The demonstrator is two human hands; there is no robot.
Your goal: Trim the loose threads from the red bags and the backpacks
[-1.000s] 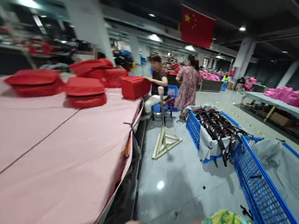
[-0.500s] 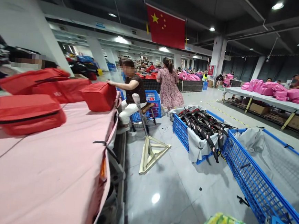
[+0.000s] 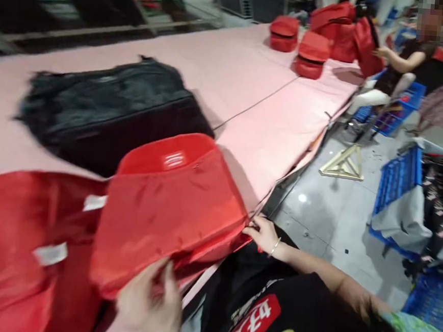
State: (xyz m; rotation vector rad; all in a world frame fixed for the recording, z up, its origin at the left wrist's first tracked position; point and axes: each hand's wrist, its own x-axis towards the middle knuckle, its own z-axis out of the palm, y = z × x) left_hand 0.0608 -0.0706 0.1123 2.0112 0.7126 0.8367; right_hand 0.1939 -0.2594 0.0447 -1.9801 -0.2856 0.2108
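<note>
A red fabric bag (image 3: 172, 208) lies on the pink-covered table in front of me, its flat side up and a small pale print near its far edge. With bent fingers, my right hand (image 3: 264, 235) grips the bag's near right corner; a bracelet circles that wrist. My left hand (image 3: 149, 301) is at the near left edge, thumb and fingers closed round the fabric, somewhat blurred. To the left spreads more red bag material (image 3: 16, 242) with white labels (image 3: 51, 254). Behind the bag rests a large black bag (image 3: 114, 111).
The pink table cover (image 3: 251, 81) runs away to several finished red bags (image 3: 312, 55). A co-worker (image 3: 402, 62) sits there holding one. On the floor at the right stand a triangular metal stand base (image 3: 344, 163) and a blue crate (image 3: 399, 175) of black straps.
My view has swung left and down to the table before me. Both my hands, the near red bag and the black bag now show; earlier only a patterned sleeve was visible at the bottom.
</note>
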